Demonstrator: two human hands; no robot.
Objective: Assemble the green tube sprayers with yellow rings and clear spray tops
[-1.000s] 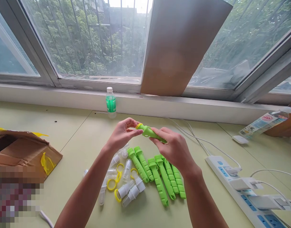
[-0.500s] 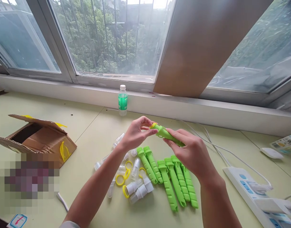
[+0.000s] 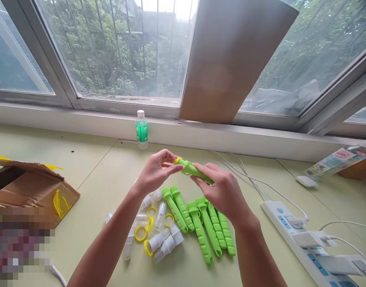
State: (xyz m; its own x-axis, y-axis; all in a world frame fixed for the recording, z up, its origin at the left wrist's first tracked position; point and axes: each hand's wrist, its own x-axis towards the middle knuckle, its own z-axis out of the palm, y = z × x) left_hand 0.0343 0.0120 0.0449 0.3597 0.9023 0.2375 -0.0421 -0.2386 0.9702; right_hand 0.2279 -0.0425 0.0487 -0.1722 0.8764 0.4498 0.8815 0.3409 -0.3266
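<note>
My right hand is closed round a green plastic handle with a threaded end, held tilted above the table. At that threaded end sits a yellow ring, pinched between the thumb and fingers of my left hand. Below my hands, several green handles with grooved grips lie side by side. To their left are clear plastic tubes, white plastic pieces and loose yellow rings; my left forearm covers some of these.
A bottle with a green label stands by the window ledge. On the left is an open cardboard box. A white power strip with plugs and cables runs along the right, near a small white device and a printed package.
The whole view has shifted, so everything appears further left. My hands keep the same hold on the green handle and the yellow ring.
</note>
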